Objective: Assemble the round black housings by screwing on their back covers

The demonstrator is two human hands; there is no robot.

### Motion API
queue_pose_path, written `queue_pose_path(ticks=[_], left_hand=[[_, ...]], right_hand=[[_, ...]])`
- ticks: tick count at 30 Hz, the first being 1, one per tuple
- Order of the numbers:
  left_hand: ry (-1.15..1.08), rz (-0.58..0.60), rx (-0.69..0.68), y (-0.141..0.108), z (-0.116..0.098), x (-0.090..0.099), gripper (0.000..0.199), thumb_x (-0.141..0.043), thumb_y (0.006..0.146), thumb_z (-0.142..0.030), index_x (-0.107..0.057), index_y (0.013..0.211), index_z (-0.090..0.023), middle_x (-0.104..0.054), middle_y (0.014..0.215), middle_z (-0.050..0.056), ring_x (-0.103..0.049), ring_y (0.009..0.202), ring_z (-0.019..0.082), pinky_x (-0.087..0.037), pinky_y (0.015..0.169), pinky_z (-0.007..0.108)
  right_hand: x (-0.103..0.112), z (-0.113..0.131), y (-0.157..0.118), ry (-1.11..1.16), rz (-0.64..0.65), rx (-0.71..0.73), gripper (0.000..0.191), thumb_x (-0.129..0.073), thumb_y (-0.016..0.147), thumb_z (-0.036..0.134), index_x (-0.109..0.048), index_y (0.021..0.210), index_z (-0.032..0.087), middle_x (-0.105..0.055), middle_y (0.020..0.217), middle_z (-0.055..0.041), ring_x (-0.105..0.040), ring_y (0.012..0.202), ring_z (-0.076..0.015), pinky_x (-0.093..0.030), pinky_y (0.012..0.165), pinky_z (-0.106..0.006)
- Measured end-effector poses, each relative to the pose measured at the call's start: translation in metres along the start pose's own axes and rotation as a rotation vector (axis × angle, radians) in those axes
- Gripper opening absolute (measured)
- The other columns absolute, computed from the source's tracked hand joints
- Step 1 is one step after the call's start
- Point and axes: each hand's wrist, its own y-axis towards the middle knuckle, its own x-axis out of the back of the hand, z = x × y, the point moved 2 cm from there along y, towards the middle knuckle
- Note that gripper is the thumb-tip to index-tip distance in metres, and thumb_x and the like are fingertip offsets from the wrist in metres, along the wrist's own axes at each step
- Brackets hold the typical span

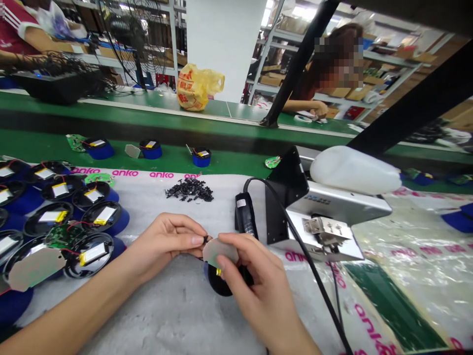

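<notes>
- head view: the word "anko" is repeated in pink print on the sheet (155, 305) spread over the green bench (236, 158).
- red characters are printed on the yellow bag (195, 88); blue lettering on the silver machine (340, 199) and the label of the black handheld tool (243, 207) are too small to be read.
- a pale disc (218, 252) is gripped at its edge between the thumb and fingers of the right hand (254, 276).
- a small black piece (206, 239) is pinched between the thumb and fingers of the left hand (166, 239), at the left edge of the disc; whether the two are touching cannot be told.
- a round housing (218, 287) is located directly below the disc and is partly hidden by the right hand.
- the disc is thin, flat and matte; the housing is blue outside and black inside, with a yellow patch visible.
- similar blue housings (105, 215) are grouped at the left, fitted with flat silvery packs and thin red wires.
- small black pieces are heaped (189, 190) beyond the hands; a smooth, translucent white bottle (354, 170) is laid across the machine.
</notes>
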Motion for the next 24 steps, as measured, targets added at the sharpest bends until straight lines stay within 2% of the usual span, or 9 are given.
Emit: queue_pose_path(ticks=[5, 11, 16, 19, 21, 24], left_hand=[[0.227, -0.041, -0.077, -0.003, -0.006, 0.0, 0.004, -0.079, 0.073, -0.017, -0.081, 0.075, -0.021, -0.077, 0.065, 0.001, -0.068, 0.06, 0.01, -0.052, 0.058, 0.015], [0.264, -0.091, -0.026, -0.002, -0.008, -0.005, 0.002, -0.08, 0.069, -0.018, -0.079, 0.07, -0.019, -0.074, 0.06, 0.0, -0.066, 0.057, 0.012, -0.053, 0.055, 0.018], [0.156, -0.095, -0.022, -0.001, -0.004, -0.007, 0.007, -0.08, 0.07, -0.019, -0.077, 0.076, -0.017, -0.074, 0.062, 0.0, -0.065, 0.058, 0.01, -0.053, 0.058, 0.018], [0.14, -0.089, -0.065, -0.002, -0.002, -0.009, 0.014, -0.081, 0.072, -0.02, -0.075, 0.084, -0.019, -0.077, 0.071, 0.0, -0.068, 0.064, 0.012, -0.054, 0.063, 0.02], [0.188, -0.081, -0.111, -0.004, -0.003, -0.01, 0.019, -0.08, 0.074, -0.023, -0.074, 0.092, -0.02, -0.078, 0.081, 0.0, -0.07, 0.073, 0.015, -0.056, 0.07, 0.024], [0.326, -0.048, -0.148, -0.009, -0.005, -0.011, 0.048, -0.087, 0.066, -0.027, -0.07, 0.11, -0.024, -0.076, 0.106, 0.004, -0.069, 0.099, 0.025, -0.055, 0.086, 0.036]], right_hand=[[0.004, 0.002, 0.002, -0.076, 0.034, 0.052, 0.027, -0.057, 0.095, 0.018, -0.06, 0.12, 0.029, -0.065, 0.099, -0.0003, -0.061, 0.075, -0.0105, -0.053, 0.066, -0.02], [0.009, 0.004, 0.006, -0.228, 0.132, 0.139, 0.029, -0.053, 0.098, 0.017, -0.056, 0.124, 0.028, -0.065, 0.112, -0.0016, -0.066, 0.091, -0.0128, -0.056, 0.085, -0.024], [0.018, 0.019, 0.015, -0.568, 0.297, 0.237, 0.035, -0.056, 0.097, 0.023, -0.051, 0.132, 0.022, -0.059, 0.128, -0.0101, -0.064, 0.107, -0.0245, -0.058, 0.088, -0.037], [0.021, 0.027, 0.021, -0.689, 0.346, 0.322, 0.041, -0.051, 0.096, 0.017, -0.05, 0.137, 0.021, -0.06, 0.126, -0.0122, -0.065, 0.101, -0.0268, -0.059, 0.083, -0.041], [0.023, 0.027, 0.023, -0.71, 0.364, 0.32, 0.048, -0.048, 0.096, 0.015, -0.045, 0.143, 0.025, -0.06, 0.125, -0.0114, -0.067, 0.095, -0.0258, -0.06, 0.077, -0.039], [0.028, 0.023, 0.024, -0.636, 0.366, 0.232, 0.05, -0.05, 0.095, 0.016, -0.046, 0.142, 0.032, -0.059, 0.127, -0.0076, -0.067, 0.098, -0.0222, -0.059, 0.078, -0.034]])
